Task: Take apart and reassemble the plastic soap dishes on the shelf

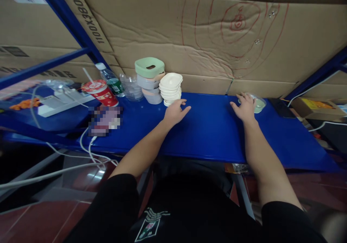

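Note:
My left hand [176, 111] is open, fingers apart, just in front of a stack of cream-coloured small dishes [170, 86]. Whether it touches the stack I cannot tell. Left of that stand stacked pastel containers [150, 85] with a green one [149, 68] on top, which has a slot in its base. My right hand [245, 107] is spread open over the near side of a pale green, clear-edged item [259, 105] lying on the blue table [208, 127]. The hand hides part of that item, and its kind is unclear.
Clear plastic cups [132, 87], a water bottle [111, 80] and a red drink cup [101, 92] with a straw line the left. Beyond them sits a white power strip [62, 102] with cables. Cardboard [151, 22] walls the back; a small box [316, 109] stands at right.

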Tool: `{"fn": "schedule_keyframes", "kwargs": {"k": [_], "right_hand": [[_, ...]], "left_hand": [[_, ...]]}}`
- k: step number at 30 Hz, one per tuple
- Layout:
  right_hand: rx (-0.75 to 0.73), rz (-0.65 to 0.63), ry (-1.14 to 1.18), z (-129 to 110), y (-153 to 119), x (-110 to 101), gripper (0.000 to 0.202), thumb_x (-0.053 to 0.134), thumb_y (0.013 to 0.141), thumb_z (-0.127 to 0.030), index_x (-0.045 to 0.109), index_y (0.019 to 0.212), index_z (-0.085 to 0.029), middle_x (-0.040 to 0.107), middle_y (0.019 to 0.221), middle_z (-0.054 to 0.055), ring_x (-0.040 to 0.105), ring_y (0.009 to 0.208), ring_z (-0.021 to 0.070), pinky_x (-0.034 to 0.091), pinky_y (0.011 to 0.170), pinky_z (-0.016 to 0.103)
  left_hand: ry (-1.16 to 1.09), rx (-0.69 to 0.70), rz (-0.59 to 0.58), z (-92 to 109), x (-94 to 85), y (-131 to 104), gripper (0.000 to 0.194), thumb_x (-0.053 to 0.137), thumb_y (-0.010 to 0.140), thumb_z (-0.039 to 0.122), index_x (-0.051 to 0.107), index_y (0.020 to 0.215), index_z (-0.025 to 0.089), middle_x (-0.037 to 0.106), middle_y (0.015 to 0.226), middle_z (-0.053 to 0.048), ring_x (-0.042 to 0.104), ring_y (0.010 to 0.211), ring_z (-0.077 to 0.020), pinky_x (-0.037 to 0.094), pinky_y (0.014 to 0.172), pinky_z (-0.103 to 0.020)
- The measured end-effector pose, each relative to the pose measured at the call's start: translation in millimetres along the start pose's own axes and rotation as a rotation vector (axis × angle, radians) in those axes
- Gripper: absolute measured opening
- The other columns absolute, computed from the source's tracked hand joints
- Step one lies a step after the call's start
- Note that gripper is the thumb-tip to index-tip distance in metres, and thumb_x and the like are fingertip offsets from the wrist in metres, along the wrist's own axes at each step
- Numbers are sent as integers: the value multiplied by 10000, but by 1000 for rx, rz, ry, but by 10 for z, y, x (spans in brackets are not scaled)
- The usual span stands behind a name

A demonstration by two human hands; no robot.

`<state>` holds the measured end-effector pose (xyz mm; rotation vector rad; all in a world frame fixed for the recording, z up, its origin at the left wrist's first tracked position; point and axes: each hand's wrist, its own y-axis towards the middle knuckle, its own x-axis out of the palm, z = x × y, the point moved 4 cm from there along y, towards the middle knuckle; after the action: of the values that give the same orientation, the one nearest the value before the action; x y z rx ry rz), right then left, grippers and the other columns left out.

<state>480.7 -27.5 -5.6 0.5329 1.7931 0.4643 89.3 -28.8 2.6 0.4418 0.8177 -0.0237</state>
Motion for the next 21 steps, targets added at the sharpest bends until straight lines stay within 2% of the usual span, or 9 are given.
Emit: {"fn": "schedule_keyframes", "kwargs": {"k": [4,7,10,14,18,21], "right_hand": [[-4,50,182,97,67,43,533,578,950,-522,726,1315,-162,714,1379,209,615,1335,393,449,1174,618],[146,10,303,228,101,135,606,607,908,-526,689,1367,-139,735,1317,206,706,1167,362,546,1073,574],[328,-56,366,361,93,226,769,684,855,-495,578,1501,-91,691,1408,238,712,1196,365,547,1081,552],[455,-20,337,481,63,218,851,723,836,-509,536,1547,-80,618,1521,255,602,1395,398,445,1200,569],[482,-43,335,469,41,222,804,740,825,-504,583,1511,-114,633,1518,238,600,1398,408,423,1216,601],[401,-56,330,315,37,247,807,744,821,-547,603,1485,-110,633,1513,247,592,1407,416,422,1219,608]], "left_hand": [[152,106,279,-1,-440,168,391,663,996,417,696,1306,182,709,1314,-124,716,928,-227,567,947,-386],[256,161,313,-64,-646,310,445,663,988,422,659,1378,208,621,1475,-144,700,1157,-294,572,983,-404],[335,166,256,-179,-688,404,453,637,999,429,638,1402,222,589,1509,-159,657,1279,-348,579,998,-444],[310,152,244,-325,-644,430,355,606,1024,383,644,1337,218,626,1405,-163,684,1219,-341,585,981,-457],[200,194,307,-363,-651,411,244,658,995,311,652,1223,222,653,1289,-135,688,1174,-303,587,956,-427],[96,279,364,-294,-678,356,165,626,979,226,634,1144,223,663,1262,-121,668,1188,-269,595,908,-392]]}}
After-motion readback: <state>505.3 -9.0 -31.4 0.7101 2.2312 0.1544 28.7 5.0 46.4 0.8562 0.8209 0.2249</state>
